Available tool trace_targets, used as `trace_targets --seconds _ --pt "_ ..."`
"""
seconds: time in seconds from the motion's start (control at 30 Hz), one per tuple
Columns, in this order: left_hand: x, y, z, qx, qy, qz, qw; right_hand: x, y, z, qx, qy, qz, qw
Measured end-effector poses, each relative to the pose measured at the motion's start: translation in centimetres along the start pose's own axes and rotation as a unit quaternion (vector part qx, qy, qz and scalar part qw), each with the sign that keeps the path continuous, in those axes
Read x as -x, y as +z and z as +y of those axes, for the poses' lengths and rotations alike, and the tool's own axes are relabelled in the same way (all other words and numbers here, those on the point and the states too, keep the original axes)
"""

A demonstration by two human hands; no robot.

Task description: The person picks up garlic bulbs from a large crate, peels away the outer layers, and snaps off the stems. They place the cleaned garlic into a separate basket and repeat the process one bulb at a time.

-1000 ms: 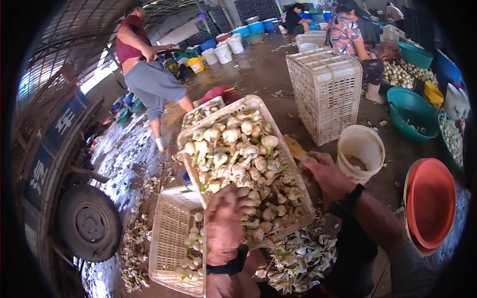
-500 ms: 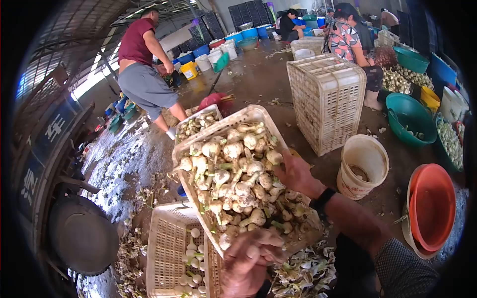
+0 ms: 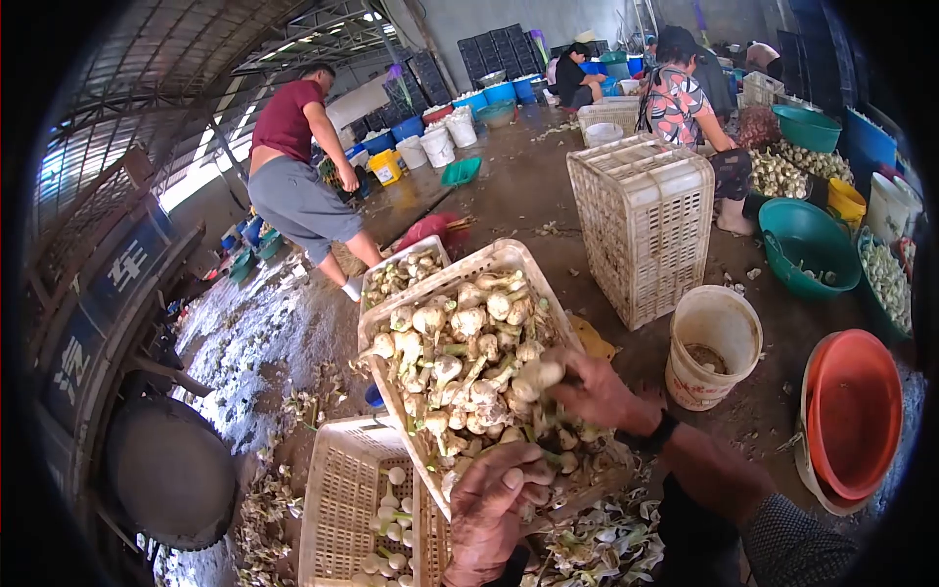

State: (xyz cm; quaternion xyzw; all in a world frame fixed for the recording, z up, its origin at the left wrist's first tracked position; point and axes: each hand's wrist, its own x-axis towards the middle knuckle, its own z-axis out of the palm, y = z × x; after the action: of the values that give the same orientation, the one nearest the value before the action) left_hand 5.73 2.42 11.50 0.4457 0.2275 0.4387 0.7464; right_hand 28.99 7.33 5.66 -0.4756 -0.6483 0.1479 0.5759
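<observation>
Brown floor (image 3: 528, 186): low crate (image 3: 333, 494), scattered scraps (image 3: 266, 514), white bucket (image 3: 696, 377), green basin (image 3: 804, 278).

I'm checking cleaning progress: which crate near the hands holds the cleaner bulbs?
The lower-left crate, left of the left hand: its bulbs look pale and clean, while the garlic in the heaped crate looks soiled.

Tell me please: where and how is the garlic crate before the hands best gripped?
Likely best by both long rims of the crate: left hand from its left, right hand from its right. It is oblong and open-topped; garlic heaps up its middle, while stretches of both rims show bare.
</observation>
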Motion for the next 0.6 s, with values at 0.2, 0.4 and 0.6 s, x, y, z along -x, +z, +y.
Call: trace_targets --seconds 0.2,0.4,0.6 --pt "0.1 0.2 0.3 -0.111 0.020 0.068 0.991 3.5 -1.1 -6.5 -0.120 0.052 -0.169 0.977" --pt "-0.1 -0.1 -0.4 -0.139 -0.015 0.005 0.990 5.0 -1.2 -7.2 -0.073 -0.075 -0.130 0.986" --pt "0.1 0.8 0.1 -0.121 -0.058 0.017 0.991 5.6 -2.2 -7.6 -0.148 -0.027 -0.228 0.962"
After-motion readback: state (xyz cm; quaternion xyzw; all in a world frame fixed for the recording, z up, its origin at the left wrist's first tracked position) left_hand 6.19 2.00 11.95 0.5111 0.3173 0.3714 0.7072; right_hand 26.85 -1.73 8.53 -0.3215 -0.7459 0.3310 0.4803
